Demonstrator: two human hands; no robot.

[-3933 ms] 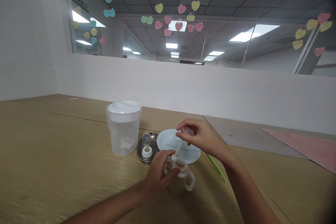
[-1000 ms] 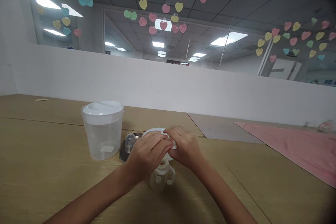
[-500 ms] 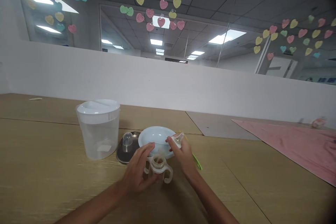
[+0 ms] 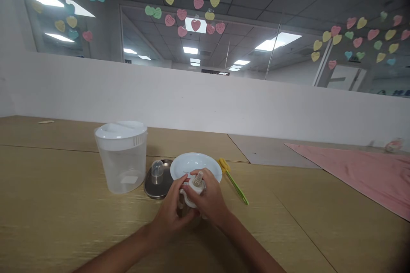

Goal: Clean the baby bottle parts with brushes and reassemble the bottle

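Observation:
A baby bottle (image 4: 191, 200) with white side handles stands upright at the near middle, partly hidden by both hands. My left hand (image 4: 171, 211) is wrapped round its left side. The white collar with a clear nipple (image 4: 197, 180) sits on the bottle's mouth, and my right hand (image 4: 209, 196) grips that collar. Just behind is a pale oval bowl (image 4: 195, 162). To its left, a dark metal tray (image 4: 155, 191) bears a clear dome cap (image 4: 157, 170).
A lidded translucent bucket (image 4: 123, 162) stands at the left. Right of the bowl lies a green-handled brush (image 4: 236, 187) with a yellow head. A pink cloth (image 4: 361, 170) covers the far right, with a small pinkish object (image 4: 393, 145) behind it.
My right hand has brought the nipple and collar left and down onto the bottle's open mouth. The brush's yellow head has come into view. My left hand stays round the bottle.

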